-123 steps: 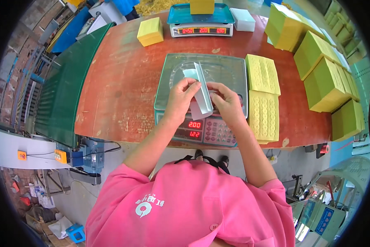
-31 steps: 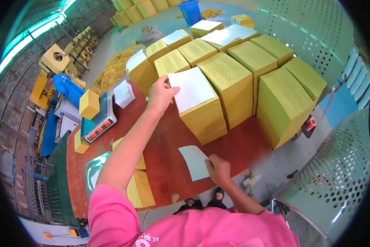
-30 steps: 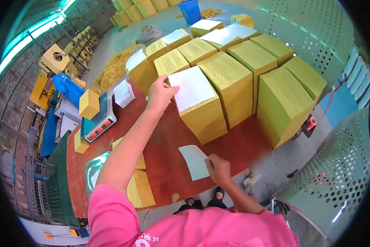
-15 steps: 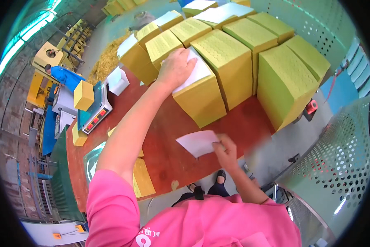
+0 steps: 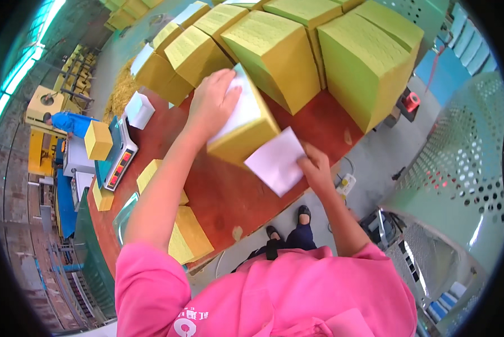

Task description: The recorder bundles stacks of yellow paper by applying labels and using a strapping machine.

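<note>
My left hand [image 5: 214,102] lies flat on the white sheet covering the top of a yellow paper stack [image 5: 246,135] on the red-brown table [image 5: 224,191]. My right hand [image 5: 315,168] pinches the edge of a loose white sheet [image 5: 275,160] held just in front of that stack, over the table's near edge. Both arms wear pink sleeves.
Several tall yellow-green stacks [image 5: 370,62] stand along the far and right side of the table. Smaller yellow stacks [image 5: 187,236] lie at the left near a green scale [image 5: 117,157]. A second scale tray [image 5: 126,216] shows lower left. A person in blue [image 5: 67,121] works far left.
The view swung from the scale to the stacks. Over the last second my left hand settled flat on the stack top and my right hand brought the white sheet closer to it.
</note>
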Demonstrator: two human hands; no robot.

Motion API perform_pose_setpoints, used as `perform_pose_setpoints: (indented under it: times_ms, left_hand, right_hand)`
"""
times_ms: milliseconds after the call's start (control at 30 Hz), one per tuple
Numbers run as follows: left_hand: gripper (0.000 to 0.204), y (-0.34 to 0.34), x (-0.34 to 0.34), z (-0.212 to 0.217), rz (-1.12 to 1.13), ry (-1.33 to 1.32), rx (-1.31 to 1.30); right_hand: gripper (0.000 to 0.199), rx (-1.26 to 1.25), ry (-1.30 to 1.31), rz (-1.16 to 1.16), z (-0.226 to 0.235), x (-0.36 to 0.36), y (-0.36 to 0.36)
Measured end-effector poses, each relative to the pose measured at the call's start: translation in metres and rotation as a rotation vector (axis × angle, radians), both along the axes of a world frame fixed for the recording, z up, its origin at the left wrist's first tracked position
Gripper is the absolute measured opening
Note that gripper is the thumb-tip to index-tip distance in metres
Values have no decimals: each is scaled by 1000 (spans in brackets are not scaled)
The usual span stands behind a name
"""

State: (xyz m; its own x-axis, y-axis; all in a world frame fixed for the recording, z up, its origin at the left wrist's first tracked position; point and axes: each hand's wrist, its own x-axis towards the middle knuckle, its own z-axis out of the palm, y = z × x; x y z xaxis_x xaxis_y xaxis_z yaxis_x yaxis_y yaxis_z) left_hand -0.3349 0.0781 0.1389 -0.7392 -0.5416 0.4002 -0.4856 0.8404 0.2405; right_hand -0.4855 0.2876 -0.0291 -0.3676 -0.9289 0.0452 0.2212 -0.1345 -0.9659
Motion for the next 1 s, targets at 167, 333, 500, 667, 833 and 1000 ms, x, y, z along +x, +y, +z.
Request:
perform_pose_setpoints:
  times_ms: [167, 333, 500, 667, 833, 1000]
  left_hand:
    - [48, 123, 68, 34, -199, -142, 117]
    - [51, 172, 110, 44, -364, -191, 111]
    - [49, 163, 120, 18, -277, -120, 75]
    - [50, 202, 125, 22, -423, 47, 387]
    - [58, 281, 92, -29, -629, 274, 770]
    - [59, 401, 32, -135, -766, 381, 990]
  right_hand:
    - [45, 158, -721, -70, -14, 39, 111]
    - [45, 150, -1125, -115, -35, 134, 129]
    - [35, 186, -1022, -303, 2, 156, 136]
    - [32, 241, -816, -427, 37, 168, 193]
    - [30, 108, -739, -701, 69, 147, 330]
    - [28, 254, -641, -934, 67, 116, 480]
